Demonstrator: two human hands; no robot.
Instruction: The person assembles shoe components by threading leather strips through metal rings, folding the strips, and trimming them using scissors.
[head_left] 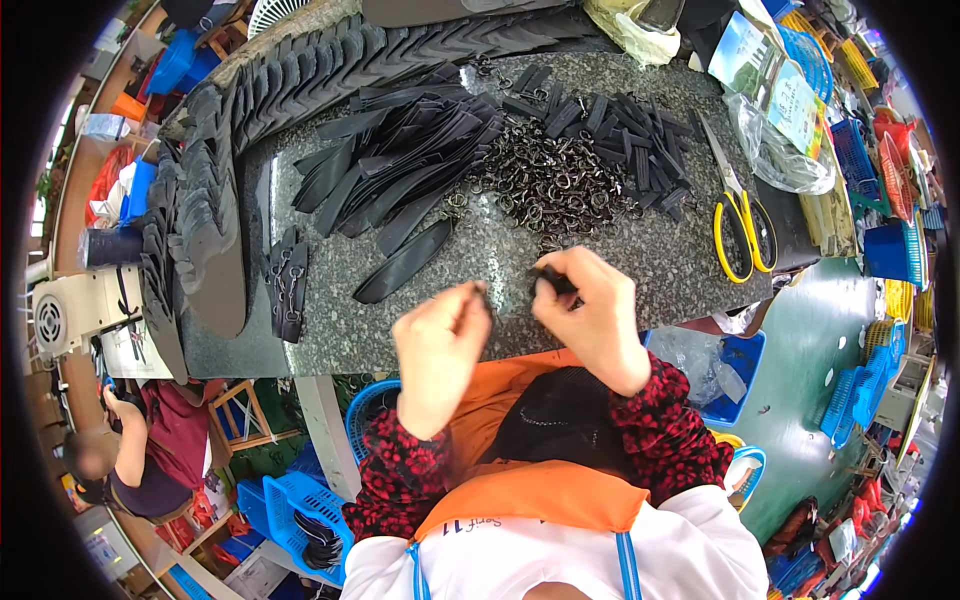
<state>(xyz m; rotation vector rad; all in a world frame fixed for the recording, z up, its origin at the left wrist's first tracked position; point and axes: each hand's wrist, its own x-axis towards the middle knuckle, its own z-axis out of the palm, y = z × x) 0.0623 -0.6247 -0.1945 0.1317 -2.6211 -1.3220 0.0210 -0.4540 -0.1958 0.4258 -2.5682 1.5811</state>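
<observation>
Over the near edge of the speckled stone tabletop (345,335), both my hands are raised close together. My left hand (443,345) pinches something small and dark, blurred and partly hidden. In my right hand (597,310), thumb and fingers close on a small black piece (556,284), its exact kind unclear. Just beyond the hands lies a heap of metal clasps and rings (555,180). Long black strips (400,150) are piled to its left, with a single strip (404,262) nearer me. Short black tabs (635,140) lie to the right of the heap.
Yellow-handled scissors (742,215) lie at the right. Rows of overlapping black curved pieces (330,60) line the far and left sides. Strips with clasps fitted (289,285) rest at the left. A blue bin (735,375) stands below; another person (140,450) sits at lower left.
</observation>
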